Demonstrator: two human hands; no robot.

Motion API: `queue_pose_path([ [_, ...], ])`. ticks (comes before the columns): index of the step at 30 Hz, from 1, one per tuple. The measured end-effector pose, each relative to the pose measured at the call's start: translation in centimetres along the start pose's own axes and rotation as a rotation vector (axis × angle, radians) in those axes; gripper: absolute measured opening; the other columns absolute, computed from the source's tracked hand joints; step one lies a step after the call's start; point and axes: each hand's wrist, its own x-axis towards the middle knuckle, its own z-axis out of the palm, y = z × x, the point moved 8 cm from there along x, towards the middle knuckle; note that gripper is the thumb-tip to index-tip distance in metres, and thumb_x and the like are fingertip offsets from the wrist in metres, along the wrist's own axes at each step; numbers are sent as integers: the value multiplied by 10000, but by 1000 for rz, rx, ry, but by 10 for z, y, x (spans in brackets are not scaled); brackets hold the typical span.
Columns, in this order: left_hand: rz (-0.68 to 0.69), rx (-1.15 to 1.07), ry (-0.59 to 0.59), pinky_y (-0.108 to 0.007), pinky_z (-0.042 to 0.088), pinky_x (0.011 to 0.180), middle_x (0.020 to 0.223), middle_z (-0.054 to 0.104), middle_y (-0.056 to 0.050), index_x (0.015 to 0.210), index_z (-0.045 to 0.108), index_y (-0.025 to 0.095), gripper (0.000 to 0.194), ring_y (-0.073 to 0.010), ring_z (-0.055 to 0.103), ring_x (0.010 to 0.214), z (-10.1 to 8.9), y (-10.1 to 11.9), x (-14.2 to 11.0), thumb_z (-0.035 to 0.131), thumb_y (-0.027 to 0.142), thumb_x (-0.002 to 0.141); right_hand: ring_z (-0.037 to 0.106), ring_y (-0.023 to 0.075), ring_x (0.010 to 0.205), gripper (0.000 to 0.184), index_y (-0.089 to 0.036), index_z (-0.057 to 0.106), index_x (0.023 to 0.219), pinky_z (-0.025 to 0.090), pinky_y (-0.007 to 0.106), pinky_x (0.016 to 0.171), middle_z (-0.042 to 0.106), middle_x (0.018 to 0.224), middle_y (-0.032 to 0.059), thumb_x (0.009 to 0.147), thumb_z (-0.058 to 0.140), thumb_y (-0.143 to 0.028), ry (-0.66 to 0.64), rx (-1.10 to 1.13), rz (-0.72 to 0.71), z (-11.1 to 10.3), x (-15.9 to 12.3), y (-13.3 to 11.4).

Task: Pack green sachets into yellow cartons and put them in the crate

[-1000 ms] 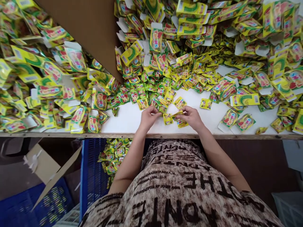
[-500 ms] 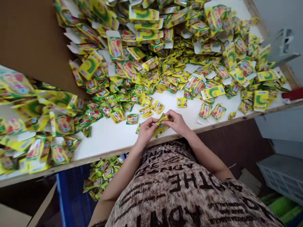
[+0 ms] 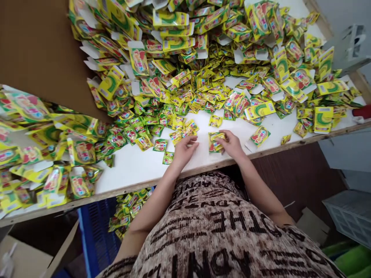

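My right hand (image 3: 232,145) grips a small yellow-and-green printed carton (image 3: 213,142) by its right side, just above the white tabletop. My left hand (image 3: 185,151) is to the left of it, apart from the carton, with thumb and fingers curved and a gap between them; nothing shows in it. Close by my left fingers lie yellow sachets (image 3: 177,136). Two green sachets, one of them a flat green sachet (image 3: 160,145), rest left of that hand. Beyond the carton is a single yellow sachet (image 3: 215,121). Another carton (image 3: 260,136) lies to the right of my right hand.
A big heap of cartons and sachets (image 3: 174,44) covers the back of the white table (image 3: 124,170). More cartons (image 3: 82,151) pile up at left beside a brown cardboard panel (image 3: 43,54). Below the edge stands a blue crate (image 3: 97,227). A red object (image 3: 362,112) sits far right.
My hands, together on a yellow packet before, have moved apart. The right hand now has a carton. Of two cartons side by side at right, one shows now.
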Motion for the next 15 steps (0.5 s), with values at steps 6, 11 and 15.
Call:
queue_pose_path([
  [6, 44, 517, 34, -404, 481, 838, 914, 606, -99, 933, 652, 161, 408, -262, 576, 912, 12, 12, -28, 787, 469, 702, 634, 165, 698, 523, -194, 620, 1004, 521, 244, 456, 670, 855, 20, 596, 819, -454, -121, 196, 4, 54, -11, -19],
  [11, 29, 651, -34, -406, 489, 819, 931, 636, -119, 995, 628, 156, 339, -279, 597, 915, 19, 14, -26, 686, 439, 817, 627, 148, 682, 533, -201, 553, 898, 545, 241, 464, 648, 796, -12, 557, 828, -504, -48, 246, 47, 30, -2, -5],
  [15, 306, 820, -193, -471, 426, 998, 1286, 589, -163, 1333, 513, 204, 426, -302, 530, 1228, 27, 38, -17, 436, 111, 924, 629, 148, 672, 524, -201, 560, 913, 528, 224, 434, 658, 780, -14, 572, 816, -507, -65, 242, 41, 30, 3, -1],
])
